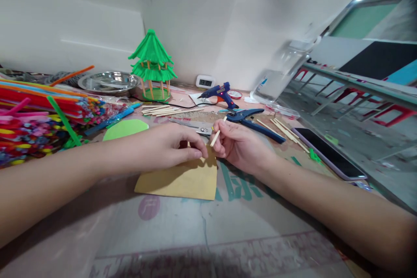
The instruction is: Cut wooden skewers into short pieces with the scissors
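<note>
A thin stick (217, 133) was pinched upright-tilted between the thumb and fingers of the right hand (241, 145), its lower end at the fingertips and its top leaning toward the cutter (257, 124), probably so its end stayed free to work on. The left hand (171, 145) was closed, fingertips pressed down on the card (185, 178), apparently to keep it flat; whether it also gripped something small under the fingers could not be told. The card lay on the table (202, 230) just below both hands.

Behind the hands lay a metal blade (195, 127), touching nothing held. Further back stood the glue gun (219, 93), spare sticks (159, 110) and a green pagoda (153, 65). Straws (39, 117) were heaped at the left, a bowl (109, 81) behind them, a phone (329, 152) at the right. Nothing lay between the hands.
</note>
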Demonstrator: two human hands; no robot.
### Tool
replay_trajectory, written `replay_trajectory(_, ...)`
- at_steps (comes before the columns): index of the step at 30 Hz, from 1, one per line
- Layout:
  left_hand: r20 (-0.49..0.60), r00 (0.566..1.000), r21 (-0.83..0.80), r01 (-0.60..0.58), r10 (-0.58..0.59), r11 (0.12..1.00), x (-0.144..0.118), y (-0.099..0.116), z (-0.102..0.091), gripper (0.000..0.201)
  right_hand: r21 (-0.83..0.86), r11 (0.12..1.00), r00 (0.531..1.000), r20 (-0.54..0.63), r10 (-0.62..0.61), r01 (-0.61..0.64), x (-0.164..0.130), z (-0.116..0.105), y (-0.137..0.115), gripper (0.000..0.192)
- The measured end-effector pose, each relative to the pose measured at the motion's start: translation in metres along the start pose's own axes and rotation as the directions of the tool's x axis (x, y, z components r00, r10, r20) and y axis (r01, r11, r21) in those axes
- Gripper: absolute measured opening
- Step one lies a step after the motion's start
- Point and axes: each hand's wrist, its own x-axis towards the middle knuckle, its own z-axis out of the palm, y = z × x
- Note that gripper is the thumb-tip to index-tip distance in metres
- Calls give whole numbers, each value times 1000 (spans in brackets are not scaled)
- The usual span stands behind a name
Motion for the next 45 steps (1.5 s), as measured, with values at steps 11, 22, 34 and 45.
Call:
replay_trajectory(11, -139, 990, -75, -42, 32, 996, 2, 3, 8, 19, -30, 999, 999, -6, -42, 41, 2, 2, 3, 33)
replay_trajectory(22, -153, 988, -105, -5, -12, 994, 4, -2, 10, 21, -89, 992, 996, 6, -91, 91, 3, 4, 7, 39)
replay_trajectory(34, -137, 985, 15, -100, 101, 995, 4, -1, 10, 24, -146, 982, 993, 18, -115, 116, 2, 4, 9, 39)
replay_trajectory(45, -109, 987, 49, -114, 119, 992, 5, -3, 10, 25, -160, 979, 992, 15, -126, 127, 3, 2, 10, 38)
